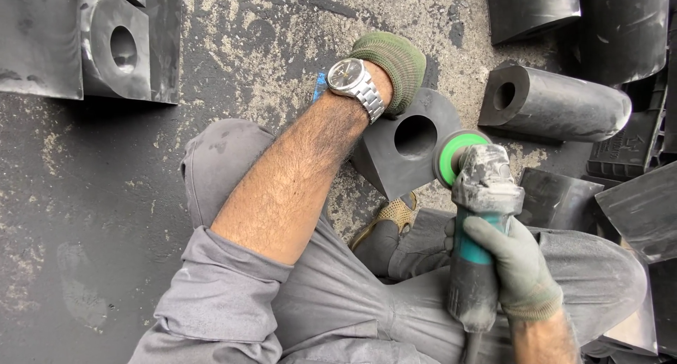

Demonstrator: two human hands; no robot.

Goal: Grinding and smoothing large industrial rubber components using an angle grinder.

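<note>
- The left hand (pixel 391 68), in a green knit glove with a steel wristwatch (pixel 356 85) at the wrist, rests on top of a dark block (pixel 405 149); its fingers curl down over the far edge of the block and are hidden there, so how tightly they close cannot be told
- The block is a black, squarish piece with a round hole through its facing side; it sits on the rough concrete floor (pixel 268 46), just ahead of the person's knees and between the two hands
- The right hand (pixel 515 262), in a grey-green glove, is wrapped fully round the body of an angle grinder (pixel 479 223); fingers closed tight about the dusty teal-and-grey housing, thumb side toward the camera
- The grinder's disc, with its green backing (pixel 451 159), stands at the right edge of the block, touching or just beside it
- A black cylinder with a hole (pixel 557 103) lies to the right of the block; more black blocks (pixel 113 43) are stacked at upper left, well apart
- Grey trousers (pixel 296 293) and rolled grey sleeves fill the lower view
</note>
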